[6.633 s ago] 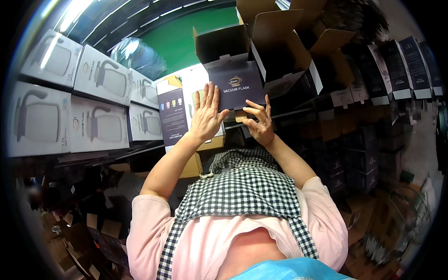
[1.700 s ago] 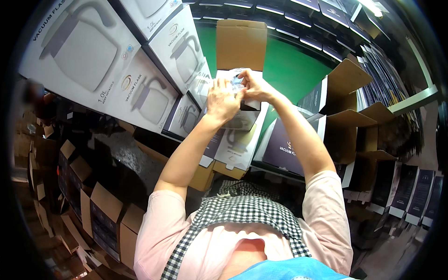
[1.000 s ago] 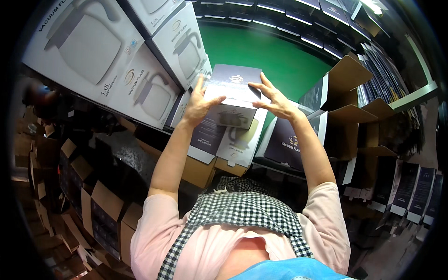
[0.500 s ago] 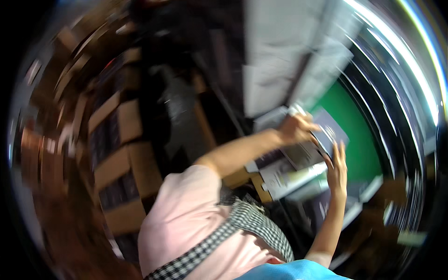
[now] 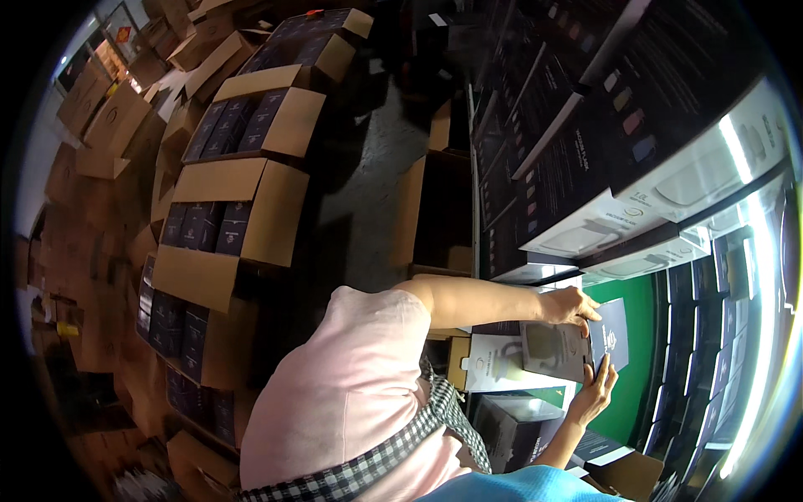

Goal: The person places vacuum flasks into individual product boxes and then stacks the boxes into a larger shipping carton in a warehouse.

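Observation:
Both hands are on a small grey-and-dark carton (image 5: 554, 350) with a jug-like picture on one face and a round logo on another. My left hand (image 5: 571, 308) grips the upper edge where these two faces meet. Lower on the same edge, my right hand (image 5: 595, 391) holds with its thumb and bent fingers. Behind the held carton, partly covered by it, lies a white printed carton (image 5: 495, 360) with a brown cardboard edge. Beneath the hands is a green surface (image 5: 629, 410).
Open brown cartons (image 5: 280, 213) packed with dark boxes stand in a row on the left. Large dark-and-white boxes (image 5: 577, 226) are stacked at the upper right. Rows of dark boxes (image 5: 698, 335) stand beyond the green surface, beside a bright light strip. Another dark box (image 5: 519, 431) sits near my right forearm.
The view has swung and sharpened from a blur. My hands remain on the carton; both now sit lower in the picture, with my right fingers more curled around its edge.

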The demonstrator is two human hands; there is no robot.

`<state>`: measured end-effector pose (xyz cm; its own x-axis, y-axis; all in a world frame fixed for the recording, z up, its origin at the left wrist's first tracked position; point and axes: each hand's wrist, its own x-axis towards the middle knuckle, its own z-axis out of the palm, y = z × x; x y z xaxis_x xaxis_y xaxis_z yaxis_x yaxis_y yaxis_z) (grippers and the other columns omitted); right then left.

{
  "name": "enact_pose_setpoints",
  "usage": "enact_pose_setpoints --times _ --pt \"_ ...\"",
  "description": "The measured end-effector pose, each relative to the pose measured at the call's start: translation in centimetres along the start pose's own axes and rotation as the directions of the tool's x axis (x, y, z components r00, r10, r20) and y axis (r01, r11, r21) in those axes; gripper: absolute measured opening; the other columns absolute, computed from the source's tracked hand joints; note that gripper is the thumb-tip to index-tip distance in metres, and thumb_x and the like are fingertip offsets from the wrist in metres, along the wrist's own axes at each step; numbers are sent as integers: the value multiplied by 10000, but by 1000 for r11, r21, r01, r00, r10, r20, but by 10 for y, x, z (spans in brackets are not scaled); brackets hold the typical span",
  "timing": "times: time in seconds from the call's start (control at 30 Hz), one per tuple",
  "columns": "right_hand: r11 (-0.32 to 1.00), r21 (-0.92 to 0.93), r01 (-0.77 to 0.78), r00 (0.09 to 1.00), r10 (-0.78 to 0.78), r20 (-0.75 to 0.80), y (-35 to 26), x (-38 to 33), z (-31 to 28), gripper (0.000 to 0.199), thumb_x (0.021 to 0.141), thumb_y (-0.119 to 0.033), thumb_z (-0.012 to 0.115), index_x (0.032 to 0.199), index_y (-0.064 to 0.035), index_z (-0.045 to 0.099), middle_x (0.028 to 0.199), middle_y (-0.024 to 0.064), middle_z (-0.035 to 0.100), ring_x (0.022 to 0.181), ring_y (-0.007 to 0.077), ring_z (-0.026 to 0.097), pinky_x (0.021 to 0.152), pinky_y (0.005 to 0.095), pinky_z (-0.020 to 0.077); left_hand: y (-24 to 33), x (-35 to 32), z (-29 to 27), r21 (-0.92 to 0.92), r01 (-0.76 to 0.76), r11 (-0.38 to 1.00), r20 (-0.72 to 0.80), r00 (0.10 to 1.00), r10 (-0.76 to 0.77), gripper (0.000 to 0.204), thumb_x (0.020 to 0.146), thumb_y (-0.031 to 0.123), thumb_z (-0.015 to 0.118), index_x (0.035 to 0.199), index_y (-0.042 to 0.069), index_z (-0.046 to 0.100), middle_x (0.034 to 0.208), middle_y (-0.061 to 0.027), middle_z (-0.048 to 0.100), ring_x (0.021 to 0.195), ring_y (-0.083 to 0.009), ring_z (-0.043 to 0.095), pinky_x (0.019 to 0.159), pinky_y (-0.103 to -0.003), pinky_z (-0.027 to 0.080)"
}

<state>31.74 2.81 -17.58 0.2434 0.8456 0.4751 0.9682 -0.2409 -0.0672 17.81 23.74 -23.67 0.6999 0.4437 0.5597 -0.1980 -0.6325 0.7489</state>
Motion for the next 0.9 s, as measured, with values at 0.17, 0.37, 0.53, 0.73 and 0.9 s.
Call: enact_pose_setpoints --times 0.17,0.37,0.53,0.73,0.9 --pt "976 -150 -157 956 189 224 -15 -2 -14 564 926 -417 596 1424 -167 507 1355 173 529 1178 400 544 945 483 459 19 0 -2 -21 35 999 47 998 -34 490 773 336 807 1176 76 702 1300 -283 573 1131 -395 625 968 -419 512" --pt "995 -81 -66 933 90 349 -21 -10 -1 962 845 -431 694 1549 -16 184 1610 195 191 1500 378 125 1192 549 142 25 -4 -5 -62 313 948 195 935 -296 524 878 377 701 1323 115 613 1452 -268 438 1288 -389 510 1108 -405 389" --pt "981 -175 -78 907 143 396 -38 -1 -5 1039 800 -409 753 1549 -1 159 1607 211 187 1501 349 151 1158 651 43 21 1 5 -71 391 918 135 915 -379 663 864 276 688 1457 100 451 1445 -200 483 1328 -337 483 1134 -368 365" --pt "974 196 116 974 -72 -216 -36 -6 24 288 828 22 672 1108 -42 674 1113 127 682 1106 325 636 990 419 488 17 9 11 -48 420 906 116 904 -412 610 856 293 661 1417 112 507 1362 -200 557 1251 -305 563 1076 -344 424" --pt "979 196 -63 959 114 -260 -39 -13 36 331 781 25 664 1093 -78 704 1109 124 689 1053 342 656 1002 428 506 41 14 17 76 419 905 43 905 -422 511 863 250 651 1329 52 582 1295 -219 594 1199 -320 597 1024 -375 464"
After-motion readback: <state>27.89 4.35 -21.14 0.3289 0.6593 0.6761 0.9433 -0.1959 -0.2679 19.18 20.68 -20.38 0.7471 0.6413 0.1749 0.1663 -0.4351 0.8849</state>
